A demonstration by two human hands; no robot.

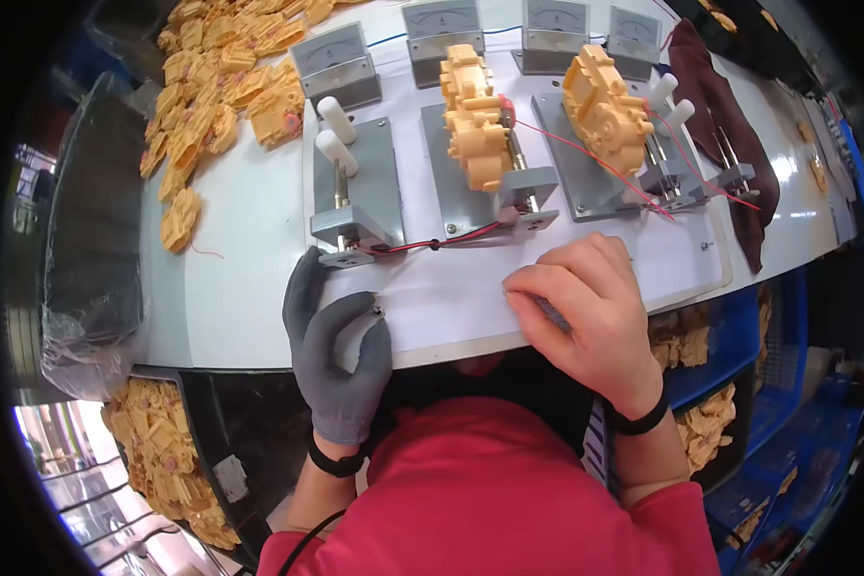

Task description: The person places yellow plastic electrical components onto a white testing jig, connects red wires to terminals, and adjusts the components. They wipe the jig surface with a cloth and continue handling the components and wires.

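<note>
My left hand, in a grey glove, has its fingers apart. Its longest fingertip reaches the front block of the left test fixture, which holds no yellow part; contact is unclear. My bare right hand hovers over the white board, thumb and forefinger pinched together. Whatever may be between their tips is too small to make out. Beyond it, a yellow plastic gear housing sits on the middle fixture. Another yellow housing rests on the right fixture, with thin red wires trailing from the housings.
Several analog panel meters line the back. Yellow housings are heaped at far left, with more in a bin below. A dark cloth lies at right. Blue crates stand below right. A red-black cable joins the left and middle fixtures.
</note>
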